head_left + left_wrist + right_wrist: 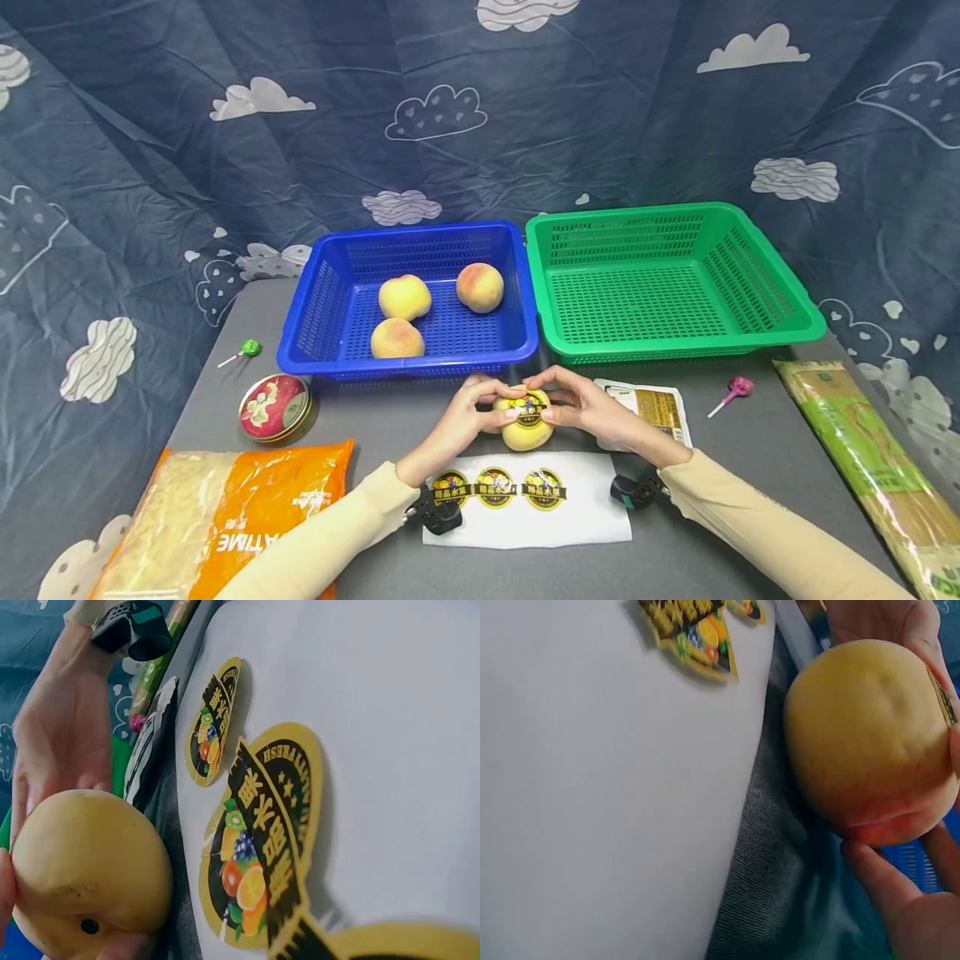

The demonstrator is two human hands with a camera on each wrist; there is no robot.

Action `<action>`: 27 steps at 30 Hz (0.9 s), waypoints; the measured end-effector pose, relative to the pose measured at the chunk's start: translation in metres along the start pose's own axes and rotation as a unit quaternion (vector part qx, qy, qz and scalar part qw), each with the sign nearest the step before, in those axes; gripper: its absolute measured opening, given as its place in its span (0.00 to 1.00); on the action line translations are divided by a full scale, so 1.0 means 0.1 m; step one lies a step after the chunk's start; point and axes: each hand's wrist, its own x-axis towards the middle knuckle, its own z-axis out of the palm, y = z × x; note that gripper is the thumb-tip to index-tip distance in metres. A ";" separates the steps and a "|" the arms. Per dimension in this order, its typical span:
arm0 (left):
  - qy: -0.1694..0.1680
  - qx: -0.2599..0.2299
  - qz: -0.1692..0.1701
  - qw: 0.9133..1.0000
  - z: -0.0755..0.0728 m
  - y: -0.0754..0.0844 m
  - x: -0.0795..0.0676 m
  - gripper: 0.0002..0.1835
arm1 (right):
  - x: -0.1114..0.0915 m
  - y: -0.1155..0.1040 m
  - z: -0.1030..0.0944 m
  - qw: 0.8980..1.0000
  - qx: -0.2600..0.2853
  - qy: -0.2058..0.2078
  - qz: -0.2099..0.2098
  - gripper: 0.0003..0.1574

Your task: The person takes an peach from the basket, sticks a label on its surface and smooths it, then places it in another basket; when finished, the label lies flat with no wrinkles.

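A yellow peach (527, 437) sits between both hands above the back edge of a white backing sheet (540, 533). On its upper side is a round black-and-gold sticker (529, 409) with fruit pictures. From the left, the left hand (468, 412) grips the peach, its thumb and a finger at the sticker's edge. The right hand (588, 408) holds the opposite side, fingertips also on the sticker's rim. Bare yellow skin of the peach (90, 855) faces the left wrist camera; a red blush shows in the right wrist view. Several matching stickers (495, 487) lie on the sheet.
Behind the hands stand a blue basket (405, 367) with three peaches and a green basket (682, 343). A white-and-brown packet (660, 408) lies behind the right forearm. A round tin (275, 407), an orange bag (277, 492), lollipops and a long green package (870, 450) lie around.
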 end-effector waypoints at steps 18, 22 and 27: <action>-0.005 -0.125 -0.067 0.990 0.01 0.05 -0.02 0.15 | 0.00 0.05 -0.06 0.997 0.066 0.014 0.042 0.23; 0.008 -0.118 -0.089 0.989 0.03 0.08 0.00 0.14 | 0.00 0.05 -0.06 0.996 0.075 0.016 0.044 0.22; 0.017 -0.118 -0.093 0.988 0.03 0.11 0.00 0.13 | 0.03 0.02 -0.03 0.994 0.089 0.026 0.053 0.19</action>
